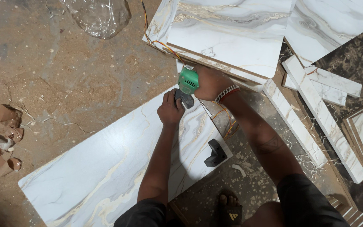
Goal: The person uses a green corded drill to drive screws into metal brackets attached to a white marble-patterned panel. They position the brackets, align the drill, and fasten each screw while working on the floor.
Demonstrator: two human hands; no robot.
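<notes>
A long white marble-patterned laminate board (106, 164) lies across the dusty floor. At its far edge stands a green power trimmer (188, 81) with a dark base. My right hand (209, 82) is wrapped around the green body; a beaded band sits on that wrist. My left hand (171, 110) is closed on the tool's dark base, resting on the board. An orange and yellow cord (225, 122) runs from the tool under my right forearm. A black plastic guide piece (215, 153) lies on the board's near right corner.
More marble-patterned boards (232, 38) are stacked beyond the tool. Cut strips (316, 105) lie to the right among shavings. A clear plastic sheet (99, 17) lies at the top. Brown paper scraps (3, 134) sit at the left. My sandalled foot (231, 208) is below.
</notes>
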